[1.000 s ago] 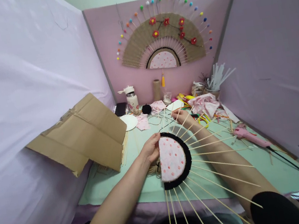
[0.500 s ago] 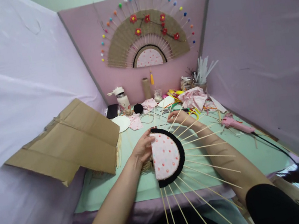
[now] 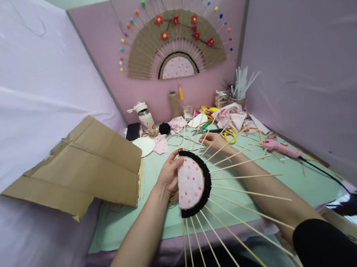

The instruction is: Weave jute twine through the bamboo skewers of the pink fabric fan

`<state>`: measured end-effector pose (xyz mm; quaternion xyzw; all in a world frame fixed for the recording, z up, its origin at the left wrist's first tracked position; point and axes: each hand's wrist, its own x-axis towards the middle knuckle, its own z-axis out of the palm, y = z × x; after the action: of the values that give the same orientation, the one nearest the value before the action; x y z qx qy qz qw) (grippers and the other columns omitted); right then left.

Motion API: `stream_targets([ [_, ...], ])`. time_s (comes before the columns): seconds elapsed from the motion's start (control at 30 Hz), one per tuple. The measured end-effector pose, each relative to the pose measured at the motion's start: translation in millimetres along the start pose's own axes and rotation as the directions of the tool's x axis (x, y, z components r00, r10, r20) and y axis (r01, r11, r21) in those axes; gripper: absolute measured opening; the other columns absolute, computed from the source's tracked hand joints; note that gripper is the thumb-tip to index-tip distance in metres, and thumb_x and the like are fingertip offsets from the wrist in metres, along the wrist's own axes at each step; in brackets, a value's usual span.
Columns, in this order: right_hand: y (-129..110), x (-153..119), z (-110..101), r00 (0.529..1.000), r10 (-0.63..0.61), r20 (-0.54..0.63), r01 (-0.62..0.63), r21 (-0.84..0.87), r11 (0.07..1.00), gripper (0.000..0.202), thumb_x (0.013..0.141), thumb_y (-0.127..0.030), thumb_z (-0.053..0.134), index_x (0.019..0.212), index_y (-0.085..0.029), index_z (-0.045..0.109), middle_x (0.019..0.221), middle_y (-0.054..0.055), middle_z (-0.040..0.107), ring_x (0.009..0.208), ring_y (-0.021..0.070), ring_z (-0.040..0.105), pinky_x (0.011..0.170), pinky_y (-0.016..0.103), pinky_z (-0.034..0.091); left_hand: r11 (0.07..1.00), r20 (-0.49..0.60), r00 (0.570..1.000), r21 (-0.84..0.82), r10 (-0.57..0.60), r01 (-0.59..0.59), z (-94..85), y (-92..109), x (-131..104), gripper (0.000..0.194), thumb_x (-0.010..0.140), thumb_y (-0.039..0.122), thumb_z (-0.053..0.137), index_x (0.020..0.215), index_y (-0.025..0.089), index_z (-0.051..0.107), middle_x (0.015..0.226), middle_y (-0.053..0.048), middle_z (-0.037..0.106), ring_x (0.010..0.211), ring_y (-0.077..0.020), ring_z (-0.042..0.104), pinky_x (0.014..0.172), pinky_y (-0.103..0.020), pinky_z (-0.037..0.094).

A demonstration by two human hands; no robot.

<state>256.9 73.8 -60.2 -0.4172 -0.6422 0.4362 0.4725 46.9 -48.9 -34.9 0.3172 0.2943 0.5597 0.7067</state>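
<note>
My left hand (image 3: 170,171) grips a fan frame's half-round base (image 3: 190,183) at its straight edge, thumb on the front. The base has white-pink dotted fabric and a thick black yarn band (image 3: 206,178) along its curve. Thin wooden sticks (image 3: 247,194) radiate from the band to the right and toward me. Behind the upper sticks, my right hand (image 3: 212,141) has its fingertips pinched together. A thin dark strand of yarn runs from the top of the band toward those fingertips. Sticks partly cover the right hand and forearm.
Cardboard (image 3: 95,164) leans at left beside a white disc (image 3: 145,146). A black yarn ball (image 3: 164,129), bottle (image 3: 145,118), pliers (image 3: 210,130) and pink fabric (image 3: 230,115) lie farther back. A pink glue gun (image 3: 282,147) is at right. A finished fan (image 3: 173,39) hangs on the back wall.
The fan frame has shifted slightly left and tilted, its sticks swinging with it. My left hand still grips it. My right hand stays nearly in place.
</note>
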Motion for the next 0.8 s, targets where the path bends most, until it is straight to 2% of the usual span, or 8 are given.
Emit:
stream_targets([
  [0.13,-5,-6,22,0.992,-0.071,0.109,0.058,0.125,0.991,0.025,0.070,-0.037,0.068,0.089,-0.022,0.070,0.097,0.006,0.068,0.097,0.0231,0.058,0.087,0.037,0.042,1.000,-0.018,1.000,0.013,-0.005,0.005,0.6,-4,2,0.046,0.064,0.011,0.074,0.107,0.016,0.058,0.075,-0.001,0.068,0.062,-0.0099,0.064,0.062,-0.020,0.051],
  [0.2,-10,-11,34,0.979,-0.049,0.200,-0.003,0.250,0.968,0.031,0.072,-0.040,0.067,0.096,-0.022,0.069,0.108,0.007,0.066,0.106,0.0234,0.057,0.090,0.036,0.042,1.000,-0.008,1.000,0.007,-0.008,0.008,1.3,-6,3,0.047,0.064,0.011,0.074,0.107,0.016,0.057,0.077,-0.002,0.069,0.063,-0.0106,0.064,0.064,-0.021,0.051],
  [0.27,-14,-16,45,0.959,-0.004,0.284,-0.099,0.350,0.932,0.038,0.071,-0.042,0.068,0.103,-0.022,0.066,0.109,0.007,0.066,0.104,0.0235,0.058,0.087,0.035,0.044,1.000,-0.005,1.000,0.007,-0.004,0.004,2.2,-7,2,0.050,0.063,0.012,0.075,0.109,0.016,0.055,0.077,-0.001,0.068,0.063,-0.0110,0.064,0.064,-0.022,0.051],
  [0.4,-15,-22,57,0.936,0.037,0.350,-0.178,0.379,0.908,0.044,0.068,-0.041,0.072,0.106,-0.021,0.063,0.091,0.006,0.070,0.082,0.0198,0.064,0.072,0.030,0.048,1.000,-0.063,0.998,0.015,0.002,-0.001,3.9,-11,1,0.048,0.060,0.012,0.077,0.100,0.017,0.051,0.072,0.001,0.065,0.061,-0.0107,0.063,0.061,-0.022,0.049],
  [0.5,-11,-21,53,0.935,0.061,0.348,-0.190,0.351,0.917,0.035,0.065,-0.041,0.074,0.088,-0.015,0.066,0.075,0.004,0.068,0.063,0.0142,0.060,0.059,0.025,0.045,0.999,-0.081,0.997,0.032,-0.021,0.024,5.9,-12,0,0.044,0.058,0.014,0.078,0.092,0.017,0.050,0.070,0.002,0.063,0.059,-0.0102,0.061,0.059,-0.021,0.048],
  [0.57,-9,-18,50,0.939,0.077,0.335,-0.196,0.337,0.921,0.033,0.065,-0.043,0.073,0.077,-0.014,0.065,0.064,0.002,0.063,0.053,0.0109,0.054,0.052,0.023,0.040,0.998,-0.054,0.998,0.042,-0.043,0.045,7.6,-13,-1,0.043,0.059,0.014,0.079,0.091,0.016,0.050,0.070,0.002,0.064,0.059,-0.0101,0.061,0.059,-0.021,0.048],
  [0.67,-10,-12,48,0.957,0.091,0.277,-0.176,0.299,0.938,0.033,0.063,-0.045,0.071,0.074,-0.015,0.062,0.052,-0.003,0.053,0.045,0.0086,0.045,0.047,0.022,0.033,0.996,-0.001,0.997,0.043,-0.078,0.078,9.7,-14,-2,0.042,0.059,0.014,0.079,0.092,0.015,0.054,0.074,0.000,0.065,0.062,-0.0102,0.062,0.062,-0.022,0.048],
  [0.8,-16,-6,57,0.967,0.077,0.242,-0.145,0.280,0.949,0.030,0.063,-0.044,0.070,0.072,-0.017,0.059,0.049,-0.006,0.046,0.043,0.0070,0.039,0.045,0.022,0.028,0.992,0.070,0.989,0.022,-0.127,0.126,9.7,-17,-1,0.039,0.059,0.015,0.079,0.092,0.012,0.059,0.078,-0.003,0.067,0.066,-0.0110,0.063,0.068,-0.023,0.049],
])
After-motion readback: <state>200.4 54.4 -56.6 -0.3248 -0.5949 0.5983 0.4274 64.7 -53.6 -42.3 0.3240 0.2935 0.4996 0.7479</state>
